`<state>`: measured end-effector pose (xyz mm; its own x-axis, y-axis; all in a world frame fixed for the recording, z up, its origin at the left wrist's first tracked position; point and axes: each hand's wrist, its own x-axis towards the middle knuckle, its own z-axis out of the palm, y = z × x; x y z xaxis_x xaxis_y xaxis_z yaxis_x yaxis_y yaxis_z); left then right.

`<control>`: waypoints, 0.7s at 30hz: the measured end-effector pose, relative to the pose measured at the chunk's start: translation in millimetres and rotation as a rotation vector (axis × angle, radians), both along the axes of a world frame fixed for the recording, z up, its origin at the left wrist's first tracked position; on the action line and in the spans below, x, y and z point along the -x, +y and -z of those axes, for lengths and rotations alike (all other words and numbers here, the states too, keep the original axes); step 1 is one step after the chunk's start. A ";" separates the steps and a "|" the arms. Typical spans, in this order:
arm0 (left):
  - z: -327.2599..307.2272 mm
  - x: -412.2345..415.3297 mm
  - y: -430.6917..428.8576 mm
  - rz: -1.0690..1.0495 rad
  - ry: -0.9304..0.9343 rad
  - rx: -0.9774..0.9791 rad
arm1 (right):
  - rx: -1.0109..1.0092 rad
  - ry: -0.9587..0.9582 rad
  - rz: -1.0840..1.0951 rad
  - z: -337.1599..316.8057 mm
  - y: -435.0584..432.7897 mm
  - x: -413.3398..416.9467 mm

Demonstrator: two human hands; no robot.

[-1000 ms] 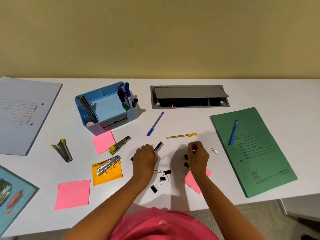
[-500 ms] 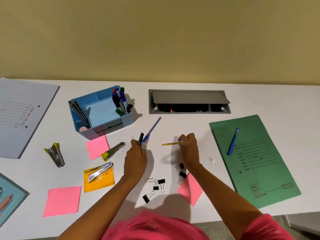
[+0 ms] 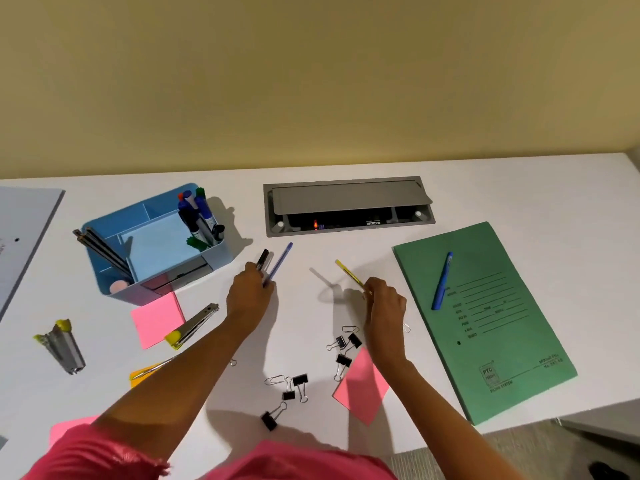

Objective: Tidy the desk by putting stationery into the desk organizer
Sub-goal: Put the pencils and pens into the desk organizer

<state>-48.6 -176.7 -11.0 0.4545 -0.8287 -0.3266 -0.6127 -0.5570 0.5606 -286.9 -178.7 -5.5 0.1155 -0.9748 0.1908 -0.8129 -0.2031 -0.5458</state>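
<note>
A blue desk organizer [image 3: 117, 292] stands at the left, holding pencils, markers and a pale blue pad. Just right of it, my left hand [image 3: 247, 297] grips a black pen [image 3: 262, 259] and a blue pen [image 3: 278, 263] together, both lifted and pointing away. My right hand [image 3: 384, 303] pinches a yellow pen [image 3: 349, 274] by its near end, raised off the desk. Another blue pen [image 3: 442, 280] lies on the green folder [image 3: 512, 341]. Several black binder clips [image 3: 299, 381] and paper clips lie near the front edge between my arms.
Pink sticky notes [image 3: 157, 318] lie by the organizer, and another pink note [image 3: 360, 389] lies under my right forearm. Two staplers [image 3: 190, 327] [image 3: 62, 344] sit at the left. A grey cable hatch [image 3: 346, 206] is set into the desk behind. A grey sheet [image 3: 20, 230] lies far left.
My left hand carried the black pen forward and took up the blue pen as well. My right hand moved from the binder clips to the yellow pen and lifted it.
</note>
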 end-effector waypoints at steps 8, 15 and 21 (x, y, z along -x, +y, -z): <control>-2.3 6.0 -0.4 0.054 -0.011 0.006 | -0.028 -0.067 0.349 -1.2 -17.1 40.1; -19.2 14.0 36.9 0.024 0.129 0.149 | -0.182 -0.039 0.741 13.2 -62.3 82.4; -32.0 22.9 72.9 -0.026 0.198 0.179 | -0.320 0.095 0.804 20.4 -66.2 87.4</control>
<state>-71.5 -103.8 20.9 0.4179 -0.8702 -0.2609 -0.4683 -0.4524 0.7590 -374.3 -244.9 -25.9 -0.6291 -0.7730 -0.0815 -0.6892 0.6032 -0.4014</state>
